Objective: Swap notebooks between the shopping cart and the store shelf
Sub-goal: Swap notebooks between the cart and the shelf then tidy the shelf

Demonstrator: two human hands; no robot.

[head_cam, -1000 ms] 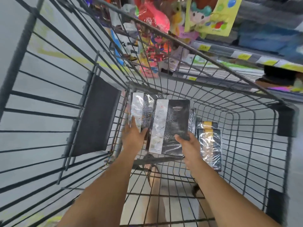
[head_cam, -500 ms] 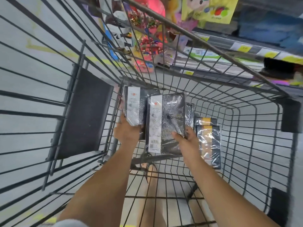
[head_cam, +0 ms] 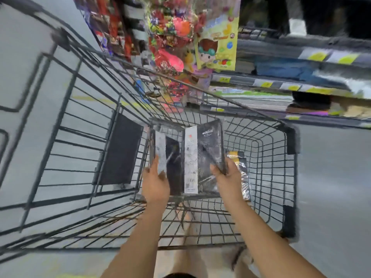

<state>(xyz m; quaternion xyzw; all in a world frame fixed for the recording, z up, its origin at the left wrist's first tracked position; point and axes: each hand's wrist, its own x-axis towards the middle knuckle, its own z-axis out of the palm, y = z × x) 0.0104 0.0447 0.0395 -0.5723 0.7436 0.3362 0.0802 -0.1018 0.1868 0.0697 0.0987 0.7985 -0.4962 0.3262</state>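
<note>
Above the wire basket of the shopping cart (head_cam: 261, 122), I see both arms reaching down and forward, each hand with its own shrink-wrapped black notebook. My view is smeared by motion, so fine detail is lost.

The left hand (head_cam: 155, 182) grips the left-hand notebook (head_cam: 170, 157) at its near lower corner, thumb over the cover beside a pale printed band. The right hand (head_cam: 228, 177) holds the right-hand notebook (head_cam: 208, 155) at its near right edge, fingers curled round that edge. This notebook has a white label strip down its left side and overlaps the other slightly. Both are held upright, side by side, inside the basket and clear of its floor.

Just right of the right hand, a yellow-banded notebook (head_cam: 242, 169) in clear wrap lies on the cart's floor, partly hidden by the wrist. A dark panel (head_cam: 120, 150) sits on the cart's left wall.

Beyond the far rim runs the store shelf (head_cam: 281, 84) with yellow price tags along its edges, and hanging toy packets (head_cam: 176, 37) crowd the space above the cart.
</note>
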